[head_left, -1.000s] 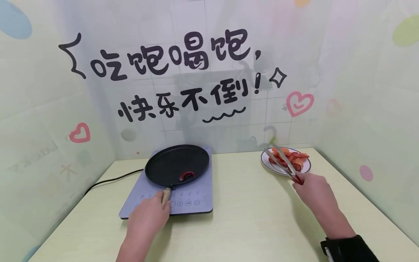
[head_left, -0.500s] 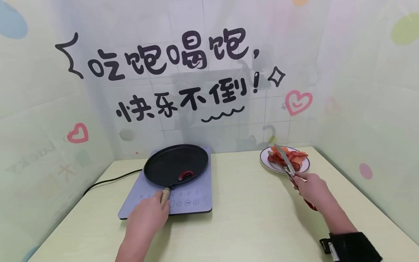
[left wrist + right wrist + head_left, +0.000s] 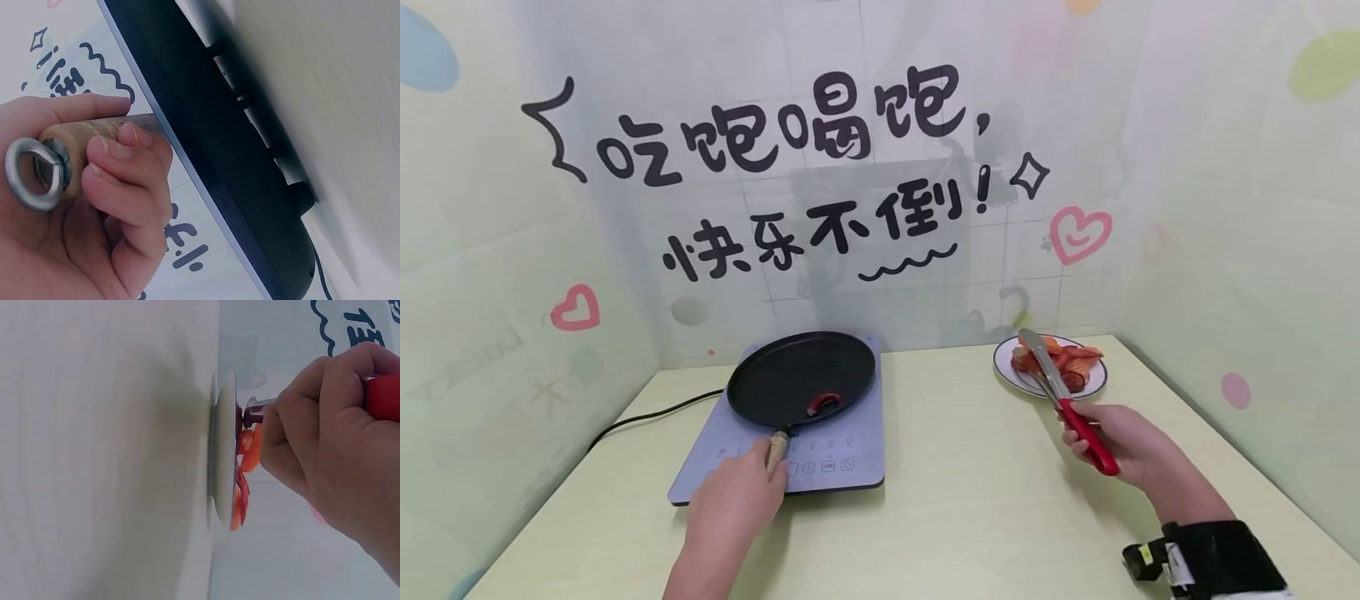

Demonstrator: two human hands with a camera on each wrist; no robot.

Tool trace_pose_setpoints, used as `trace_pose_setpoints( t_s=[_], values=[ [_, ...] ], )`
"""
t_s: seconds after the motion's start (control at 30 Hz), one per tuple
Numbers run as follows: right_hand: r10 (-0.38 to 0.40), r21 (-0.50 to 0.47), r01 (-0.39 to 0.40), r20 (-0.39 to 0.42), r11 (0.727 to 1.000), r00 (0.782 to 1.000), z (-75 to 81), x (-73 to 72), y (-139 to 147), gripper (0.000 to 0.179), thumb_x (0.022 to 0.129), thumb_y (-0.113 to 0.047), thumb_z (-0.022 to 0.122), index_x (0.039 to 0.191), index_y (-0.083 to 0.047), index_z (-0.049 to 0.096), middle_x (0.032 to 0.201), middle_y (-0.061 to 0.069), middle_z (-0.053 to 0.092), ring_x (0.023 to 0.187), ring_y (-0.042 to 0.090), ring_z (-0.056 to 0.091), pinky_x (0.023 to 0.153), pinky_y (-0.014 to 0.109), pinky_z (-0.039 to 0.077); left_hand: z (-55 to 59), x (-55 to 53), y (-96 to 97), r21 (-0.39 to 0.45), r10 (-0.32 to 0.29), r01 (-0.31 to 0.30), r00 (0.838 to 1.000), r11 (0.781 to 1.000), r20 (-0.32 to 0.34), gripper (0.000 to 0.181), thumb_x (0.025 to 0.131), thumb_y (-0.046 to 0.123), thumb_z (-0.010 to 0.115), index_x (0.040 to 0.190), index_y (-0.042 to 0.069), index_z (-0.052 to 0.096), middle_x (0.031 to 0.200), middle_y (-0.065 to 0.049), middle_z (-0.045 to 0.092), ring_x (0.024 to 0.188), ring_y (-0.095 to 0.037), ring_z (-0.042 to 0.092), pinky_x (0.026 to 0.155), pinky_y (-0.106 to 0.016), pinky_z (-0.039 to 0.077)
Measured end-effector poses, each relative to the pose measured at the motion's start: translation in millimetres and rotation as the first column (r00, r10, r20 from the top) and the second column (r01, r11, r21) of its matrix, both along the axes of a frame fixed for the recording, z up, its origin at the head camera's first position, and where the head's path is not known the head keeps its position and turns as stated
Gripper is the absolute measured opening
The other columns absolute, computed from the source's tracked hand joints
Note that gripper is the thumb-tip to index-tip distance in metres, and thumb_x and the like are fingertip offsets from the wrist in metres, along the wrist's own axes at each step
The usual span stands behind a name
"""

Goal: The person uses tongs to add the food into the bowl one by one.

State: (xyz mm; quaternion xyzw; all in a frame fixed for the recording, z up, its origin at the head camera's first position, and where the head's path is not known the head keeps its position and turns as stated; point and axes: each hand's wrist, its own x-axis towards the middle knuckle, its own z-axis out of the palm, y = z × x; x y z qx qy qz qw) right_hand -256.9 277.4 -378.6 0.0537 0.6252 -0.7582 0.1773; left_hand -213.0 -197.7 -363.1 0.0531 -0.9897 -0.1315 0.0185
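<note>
While round tongs (image 3: 1060,390), right hand (image 3: 1131,440) fist-like

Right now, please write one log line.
left hand: grips wooden pan handle | right hand: holds red-handled tongs at food plate | frying pan: on induction cooktop

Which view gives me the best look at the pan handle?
The left wrist view: the pan handle, gripped by the left hand, shows large, metal ring included. The head view shows only part; the right wrist view, none.
</note>
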Motion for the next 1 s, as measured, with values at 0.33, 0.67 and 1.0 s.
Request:
trace_pose_setpoints(
  t_s=[0.33,0.67,1.0],
  values=[
    [-0.015,-0.242,0.019,0.016,0.97,1.0,-4.5,-2.7,-5,0.042,0.116,-0.022,0.037,0.15,-0.001,0.024,0.108,0.003,0.066,0.078,0.005,0.056,0.066,0.013,0.05,-1.1,-0.9,0.9,-0.004,-0.005,0.005,1.0,1.0,0.002,0.059,0.106,0.036,0.058,0.155,0.003,0.051,0.131,-0.031,0.07,0.106,-0.045,0.072,0.078,-0.059,0.056],
    [-0.078,-0.089,0.073,-0.055,0.993,0.995,-3.4,-1.9,-8,0.043,0.116,-0.019,0.034,0.149,0.006,0.023,0.1,-0.001,0.063,0.073,0.002,0.053,0.059,0.011,0.044,1.7,-0.5,2.4,-0.017,0.002,-0.002,1.0,1.0,-0.007,0.06,0.106,0.037,0.058,0.155,0.004,0.051,0.133,-0.032,0.069,0.108,-0.05,0.071,0.077,-0.06,0.056],
    [-0.124,0.042,0.129,-0.103,0.991,0.987,0.0,-0.4,-15,0.041,0.114,-0.017,0.041,0.143,0.011,0.035,0.09,-0.003,0.066,0.067,0.002,0.054,0.056,0.012,0.045,0.6,-0.2,2.5,-0.018,0.008,-0.008,1.0,1.0,-0.003,0.06,0.106,0.037,0.057,0.156,0.004,0.051,0.136,-0.032,0.067,0.116,-0.056,0.067,0.089,-0.066,0.055]
  ],
)
